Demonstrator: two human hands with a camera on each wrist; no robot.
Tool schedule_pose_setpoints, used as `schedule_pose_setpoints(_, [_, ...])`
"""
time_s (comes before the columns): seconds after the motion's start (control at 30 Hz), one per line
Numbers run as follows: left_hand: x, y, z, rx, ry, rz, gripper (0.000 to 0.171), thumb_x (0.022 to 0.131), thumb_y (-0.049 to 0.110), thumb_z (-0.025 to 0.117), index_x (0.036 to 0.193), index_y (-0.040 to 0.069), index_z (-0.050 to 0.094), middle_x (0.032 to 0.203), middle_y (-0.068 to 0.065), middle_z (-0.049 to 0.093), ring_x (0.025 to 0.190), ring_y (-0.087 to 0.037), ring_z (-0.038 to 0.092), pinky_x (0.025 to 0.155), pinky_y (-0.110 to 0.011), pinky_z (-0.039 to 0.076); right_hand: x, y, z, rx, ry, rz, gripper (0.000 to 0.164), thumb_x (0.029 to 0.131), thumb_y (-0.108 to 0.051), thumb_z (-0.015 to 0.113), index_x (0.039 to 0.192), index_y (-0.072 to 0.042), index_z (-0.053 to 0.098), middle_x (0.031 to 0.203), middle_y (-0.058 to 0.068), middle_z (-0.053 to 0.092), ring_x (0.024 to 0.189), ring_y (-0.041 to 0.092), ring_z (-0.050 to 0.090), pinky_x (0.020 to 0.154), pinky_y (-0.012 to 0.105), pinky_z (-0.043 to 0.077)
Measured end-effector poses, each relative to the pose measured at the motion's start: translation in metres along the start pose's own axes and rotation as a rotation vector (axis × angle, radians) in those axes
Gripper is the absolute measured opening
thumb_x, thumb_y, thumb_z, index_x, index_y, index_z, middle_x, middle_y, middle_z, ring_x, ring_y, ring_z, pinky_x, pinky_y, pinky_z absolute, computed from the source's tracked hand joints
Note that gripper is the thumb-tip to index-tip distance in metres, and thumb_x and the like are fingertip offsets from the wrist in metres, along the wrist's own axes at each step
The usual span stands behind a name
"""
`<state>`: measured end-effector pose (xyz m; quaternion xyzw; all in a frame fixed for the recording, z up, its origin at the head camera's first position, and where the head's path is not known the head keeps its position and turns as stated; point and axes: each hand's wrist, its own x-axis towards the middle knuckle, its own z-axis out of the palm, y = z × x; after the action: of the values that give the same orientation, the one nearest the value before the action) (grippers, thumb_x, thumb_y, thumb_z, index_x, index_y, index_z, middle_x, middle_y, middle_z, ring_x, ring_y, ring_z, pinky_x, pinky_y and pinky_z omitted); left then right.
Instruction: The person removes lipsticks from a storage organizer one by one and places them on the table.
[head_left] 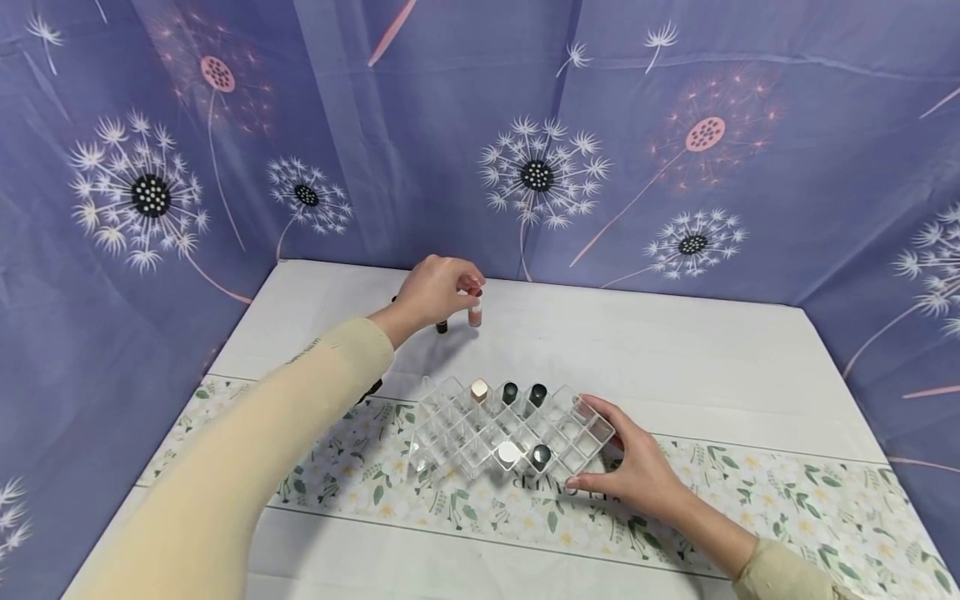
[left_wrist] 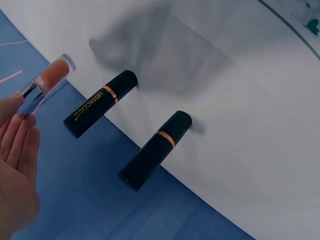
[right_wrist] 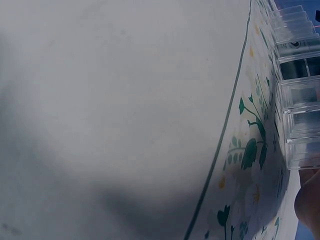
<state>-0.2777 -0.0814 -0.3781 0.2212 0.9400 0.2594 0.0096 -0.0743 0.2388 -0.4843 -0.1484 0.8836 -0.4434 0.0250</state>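
Left hand (head_left: 437, 288) pinches a clear, peach-filled cylindrical tube (left_wrist: 55, 74)
Black, gold-banded cylinders (left_wrist: 155, 150) beside it (right hand (head_left: 637, 463) grips a clear gridded rack (head_left: 517, 429)).

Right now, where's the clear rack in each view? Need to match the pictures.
Head: rack below centre, slightly right.
Left wrist: not in it.
Right wrist: rack at the right edge, upper part, cut off by the frame.
Shared landmark: floral strip, across the lower half in head, top right corner in left wrist, right side in right wrist.
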Motion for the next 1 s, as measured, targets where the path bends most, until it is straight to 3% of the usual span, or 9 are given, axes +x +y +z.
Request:
schedule_pose_setpoints(0.63, [0.004,-0.002,0.02,0.062,0.018,-0.011,0.026,0.093,0.017,0.085,0.119,0.013,0.081,0.109,0.003,0.082,0.106,-0.017,0.074,0.095,-0.036,0.058,0.001,0.001,0.001,0.002,-0.001,-0.007,0.112,0.068,-0.036,0.103,0.162,-0.018,0.044,0.155,0.018,0.056,0.135,0.042,0.061,0.105,0.054,0.057])
schedule_pose_setpoints(1.0, [0.004,-0.005,0.025,0.069,-0.006,-0.015,0.029,0.088,0.017,0.089,0.116,0.014,0.081,0.108,0.003,0.081,0.105,-0.016,0.074,0.094,-0.036,0.058,0.001,0.004,0.002,-0.011,0.008,-0.01,0.112,0.068,-0.037,0.103,0.162,-0.019,0.045,0.155,0.018,0.056,0.133,0.042,0.062,0.103,0.052,0.058])
